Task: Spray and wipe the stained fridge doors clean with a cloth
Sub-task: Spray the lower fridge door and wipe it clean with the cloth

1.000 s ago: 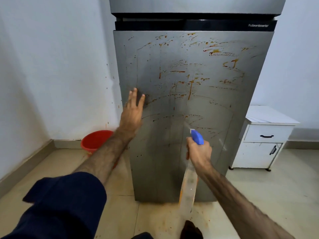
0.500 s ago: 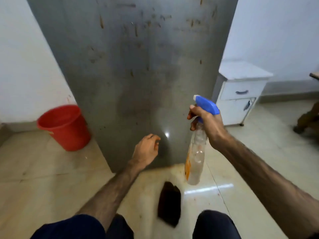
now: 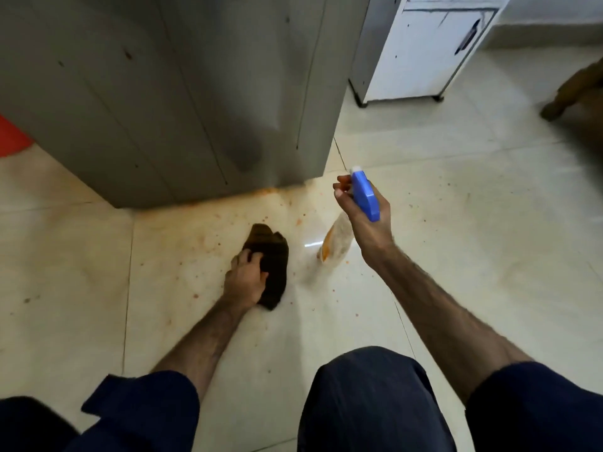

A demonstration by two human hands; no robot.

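Note:
Only the bottom of the grey fridge door (image 3: 182, 102) shows, with a few small dark specks. A dark brown cloth (image 3: 272, 256) lies on the tiled floor in front of it. My left hand (image 3: 244, 280) is down on the cloth's left side, fingers curled round it. My right hand (image 3: 363, 220) holds a clear spray bottle (image 3: 336, 244) with a blue trigger head (image 3: 365, 199) above the floor, to the right of the cloth. The nozzle points toward the fridge's lower right corner.
A white cabinet (image 3: 421, 50) stands right of the fridge. A red bucket (image 3: 11, 135) peeks in at the left edge. Orange splatter marks the floor tiles (image 3: 195, 243) along the fridge base. Someone's brown-clad foot (image 3: 574, 93) is at the far right.
The view has dropped from the stained door to the floor. My left hand left the door, went down and took hold of the cloth. My right hand kept the spray bottle.

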